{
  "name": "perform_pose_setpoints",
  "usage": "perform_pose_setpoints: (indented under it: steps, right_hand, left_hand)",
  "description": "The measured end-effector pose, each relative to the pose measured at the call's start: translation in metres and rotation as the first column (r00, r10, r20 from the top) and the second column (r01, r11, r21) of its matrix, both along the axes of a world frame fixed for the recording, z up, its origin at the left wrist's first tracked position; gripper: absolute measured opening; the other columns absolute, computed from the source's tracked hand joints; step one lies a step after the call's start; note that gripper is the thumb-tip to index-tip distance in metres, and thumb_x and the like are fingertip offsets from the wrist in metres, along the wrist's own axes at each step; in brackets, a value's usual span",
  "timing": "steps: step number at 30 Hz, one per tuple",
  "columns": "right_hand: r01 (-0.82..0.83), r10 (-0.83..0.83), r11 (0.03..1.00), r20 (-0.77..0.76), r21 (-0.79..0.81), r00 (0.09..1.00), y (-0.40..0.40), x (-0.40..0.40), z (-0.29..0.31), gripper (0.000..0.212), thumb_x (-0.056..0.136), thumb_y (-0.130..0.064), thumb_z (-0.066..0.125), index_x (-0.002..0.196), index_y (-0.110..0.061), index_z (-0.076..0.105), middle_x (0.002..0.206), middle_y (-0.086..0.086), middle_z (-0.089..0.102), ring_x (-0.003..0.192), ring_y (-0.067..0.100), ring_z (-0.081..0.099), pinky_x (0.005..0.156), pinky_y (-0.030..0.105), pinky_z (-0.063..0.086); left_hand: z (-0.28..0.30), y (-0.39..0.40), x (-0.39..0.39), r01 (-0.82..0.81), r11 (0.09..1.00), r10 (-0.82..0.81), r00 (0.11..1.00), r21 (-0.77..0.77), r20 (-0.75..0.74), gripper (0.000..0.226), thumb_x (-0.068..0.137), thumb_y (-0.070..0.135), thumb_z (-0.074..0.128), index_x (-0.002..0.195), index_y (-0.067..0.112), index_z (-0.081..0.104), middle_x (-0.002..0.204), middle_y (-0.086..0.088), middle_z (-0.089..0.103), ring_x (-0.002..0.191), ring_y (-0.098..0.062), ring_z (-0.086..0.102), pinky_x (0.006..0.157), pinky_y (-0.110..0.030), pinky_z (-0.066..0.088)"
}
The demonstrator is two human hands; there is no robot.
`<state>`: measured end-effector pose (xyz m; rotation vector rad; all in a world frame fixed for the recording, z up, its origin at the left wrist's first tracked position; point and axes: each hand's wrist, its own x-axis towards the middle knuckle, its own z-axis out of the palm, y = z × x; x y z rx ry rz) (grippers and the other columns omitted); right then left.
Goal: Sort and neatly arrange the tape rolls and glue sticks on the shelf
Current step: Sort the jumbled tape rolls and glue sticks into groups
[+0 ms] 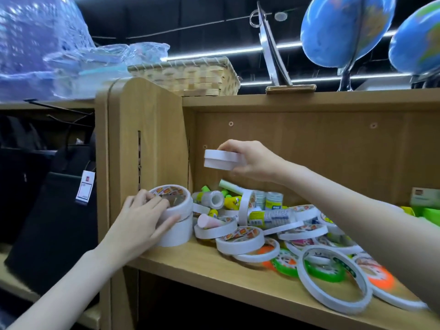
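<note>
At the left end of the wooden shelf (190,263) stands a stack of wide white tape rolls (178,217). My left hand (140,222) grips this stack from the side, fingers over its top roll. My right hand (252,160) holds two flat white tape rolls (220,159) stacked together in the air, above the shelf's heap. A loose pile of white, green and orange tape rolls (297,244) covers the shelf. Glue sticks (232,201) with yellow and green bodies lie mixed in at the back of the pile.
The shelf's side panel (147,144) rises just left of the stack. A woven basket (190,77), a clipboard stand (273,55) and two globes (342,32) sit on top. Black bags (54,198) with a price tag hang at left. Green boxes (426,213) stand at right.
</note>
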<state>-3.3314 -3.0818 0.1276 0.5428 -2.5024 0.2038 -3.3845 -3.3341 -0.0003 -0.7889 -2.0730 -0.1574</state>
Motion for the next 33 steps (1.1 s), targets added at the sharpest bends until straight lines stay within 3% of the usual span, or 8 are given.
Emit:
perform_pose_setpoints:
  steps: [6, 9, 12, 15, 19, 23, 27, 33]
  right_hand:
    - [-0.119, 0.117, 0.991, 0.03, 0.066, 0.993, -0.055, -0.033, -0.011, 0.053, 0.081, -0.019, 0.069, 0.131, -0.02, 0.05, 0.122, 0.002, 0.055, 0.112, 0.023, 0.039, 0.091, 0.034, 0.035]
    - [-0.159, 0.15, 0.98, 0.081, 0.12, 0.985, -0.068, -0.049, -0.022, 0.054, 0.078, -0.023, 0.073, 0.129, -0.022, 0.054, 0.12, 0.01, 0.049, 0.109, 0.027, 0.041, 0.094, 0.036, 0.037]
    - [-0.279, 0.273, 0.96, 0.143, 0.02, 0.951, -0.067, -0.051, -0.025, 0.049, 0.075, -0.02, 0.077, 0.121, -0.014, 0.062, 0.112, 0.009, 0.05, 0.102, 0.019, 0.051, 0.086, 0.015, 0.037]
    - [-0.328, 0.344, 0.937, 0.145, -0.123, 0.928, -0.052, -0.046, -0.019, 0.043, 0.076, -0.02, 0.076, 0.117, -0.014, 0.064, 0.114, 0.005, 0.053, 0.099, 0.01, 0.051, 0.084, 0.005, 0.037]
    - [-0.244, 0.345, 0.88, 0.196, -0.409, 0.918, -0.016, -0.059, -0.009, 0.03, 0.082, -0.015, 0.07, 0.11, -0.007, 0.065, 0.115, 0.01, 0.063, 0.102, 0.015, 0.058, 0.09, 0.029, 0.048]
    - [-0.016, 0.028, 0.999, 0.412, -0.031, 0.911, -0.019, -0.103, -0.023, 0.033, 0.081, -0.018, 0.071, 0.112, -0.012, 0.065, 0.11, 0.004, 0.066, 0.091, 0.012, 0.057, 0.08, 0.025, 0.05]
    - [0.006, -0.031, 0.999, 0.535, 0.05, 0.844, -0.04, -0.138, -0.044, 0.015, 0.08, -0.021, 0.07, 0.094, -0.02, 0.065, 0.087, -0.008, 0.064, 0.081, 0.013, 0.055, 0.06, 0.018, 0.045]
    - [-0.008, 0.044, 0.998, 0.569, -0.066, 0.821, -0.055, -0.16, -0.054, 0.042, 0.09, -0.011, 0.059, 0.13, -0.007, 0.048, 0.13, 0.006, 0.052, 0.1, 0.015, 0.045, 0.066, 0.015, 0.04]
  left_hand:
    - [0.002, 0.007, 0.006, -0.056, 0.978, 0.066, 0.997, 0.2, -0.043, 0.056, 0.092, 0.056, 0.031, 0.1, 0.005, 0.051, 0.102, -0.014, 0.053, 0.095, -0.026, 0.048, 0.077, -0.037, 0.049]
    - [-0.003, 0.013, 0.012, 0.046, 0.91, -0.079, 0.995, 0.411, 0.064, 0.071, 0.082, 0.032, 0.064, 0.138, 0.004, 0.03, 0.139, -0.018, 0.031, 0.128, -0.032, 0.036, 0.099, -0.039, 0.035]
    - [-0.002, 0.017, 0.008, 0.1, 0.929, -0.144, 0.984, 0.356, 0.1, 0.081, 0.086, 0.048, 0.055, 0.147, 0.016, 0.012, 0.153, 0.0, 0.015, 0.141, -0.017, 0.014, 0.11, -0.033, 0.015]
    - [0.009, 0.016, -0.003, 0.074, 0.981, -0.083, 0.996, 0.178, 0.045, 0.065, 0.084, 0.052, 0.036, 0.138, 0.016, 0.036, 0.138, 0.002, 0.043, 0.13, -0.018, 0.04, 0.114, -0.03, 0.015]
    - [0.032, 0.012, -0.014, -0.058, 0.998, 0.06, 0.982, 0.018, -0.18, 0.048, 0.087, 0.049, 0.034, 0.085, 0.01, 0.062, 0.077, -0.003, 0.065, 0.071, -0.025, 0.062, 0.086, -0.032, 0.032]
    - [0.055, 0.021, -0.021, -0.201, 0.973, 0.166, 0.952, -0.116, -0.258, 0.057, 0.095, 0.05, 0.016, 0.061, 0.02, 0.05, 0.055, 0.002, 0.059, 0.053, -0.02, 0.057, 0.069, -0.035, 0.044]
    - [0.058, 0.021, -0.031, -0.213, 0.961, 0.154, 0.941, -0.173, -0.301, 0.052, 0.092, 0.049, 0.023, 0.058, 0.023, 0.052, 0.052, 0.003, 0.059, 0.051, -0.015, 0.057, 0.059, -0.034, 0.046]
    - [0.057, 0.02, -0.041, -0.1, 0.979, 0.03, 0.93, -0.175, -0.367, 0.042, 0.097, 0.049, 0.013, 0.063, 0.03, 0.031, 0.049, 0.006, 0.051, 0.049, -0.011, 0.052, 0.055, -0.031, 0.046]
